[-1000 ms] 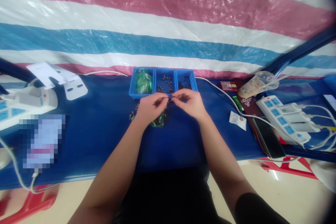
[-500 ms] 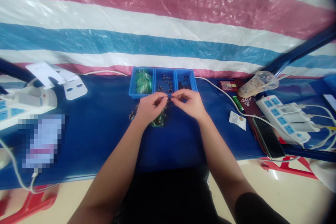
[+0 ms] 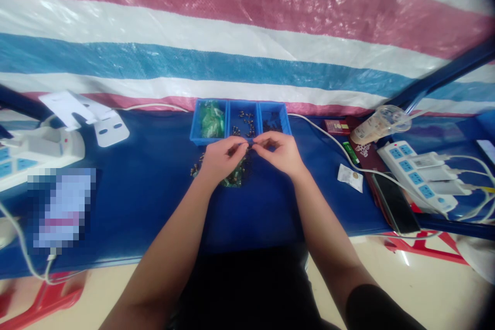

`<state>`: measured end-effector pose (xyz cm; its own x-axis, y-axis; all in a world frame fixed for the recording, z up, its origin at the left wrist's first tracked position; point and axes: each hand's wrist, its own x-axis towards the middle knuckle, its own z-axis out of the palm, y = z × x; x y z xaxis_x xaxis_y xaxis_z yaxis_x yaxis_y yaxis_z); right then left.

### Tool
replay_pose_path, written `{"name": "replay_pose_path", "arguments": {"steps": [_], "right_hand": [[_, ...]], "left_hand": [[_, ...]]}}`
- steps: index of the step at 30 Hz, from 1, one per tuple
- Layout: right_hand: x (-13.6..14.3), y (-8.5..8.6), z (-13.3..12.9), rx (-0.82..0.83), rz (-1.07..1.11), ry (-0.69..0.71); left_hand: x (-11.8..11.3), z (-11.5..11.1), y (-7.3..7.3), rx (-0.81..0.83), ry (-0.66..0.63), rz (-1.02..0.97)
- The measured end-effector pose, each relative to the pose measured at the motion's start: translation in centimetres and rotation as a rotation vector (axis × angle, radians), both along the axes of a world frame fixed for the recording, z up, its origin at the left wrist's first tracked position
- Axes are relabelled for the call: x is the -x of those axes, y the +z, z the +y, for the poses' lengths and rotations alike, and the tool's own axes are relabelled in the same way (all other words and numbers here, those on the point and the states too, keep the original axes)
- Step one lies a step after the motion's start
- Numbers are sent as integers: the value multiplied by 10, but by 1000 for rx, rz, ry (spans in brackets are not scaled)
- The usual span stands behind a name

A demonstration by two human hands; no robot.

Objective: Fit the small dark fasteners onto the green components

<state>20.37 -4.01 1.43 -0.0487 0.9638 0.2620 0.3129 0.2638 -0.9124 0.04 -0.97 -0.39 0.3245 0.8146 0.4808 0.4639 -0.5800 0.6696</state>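
My left hand (image 3: 225, 157) and my right hand (image 3: 279, 153) meet at their fingertips just in front of a blue three-part bin (image 3: 209, 142). Both are closed in a pinch, and a tiny dark piece seems to sit between them, too small to name. Beneath my left hand lies a green plastic bag (image 3: 233, 181) among small metal-and-dark parts, partly hidden. The bin's left compartment holds green bagged stuff (image 3: 212, 119). Small brassy and dark parts (image 3: 247, 119) lie in the middle one, and dark screw-like bits (image 3: 273, 125) fill the right one.
To the right are a plastic drink cup (image 3: 377, 126), a white power strip (image 3: 415, 172), a dark phone (image 3: 396, 203) and a small white packet (image 3: 350, 178). On the left stand another power strip (image 3: 58, 152), white cut-out plates (image 3: 111, 130) and a blurred-out device (image 3: 65, 209). Cables cross both sides.
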Motion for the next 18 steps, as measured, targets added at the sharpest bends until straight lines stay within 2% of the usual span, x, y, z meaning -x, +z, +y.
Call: {"name": "replay_pose_path", "arguments": {"steps": [18], "right_hand": [[0, 2, 0, -7, -6, -4]], "left_hand": [[0, 0, -2, -1, -14, -24]]}}
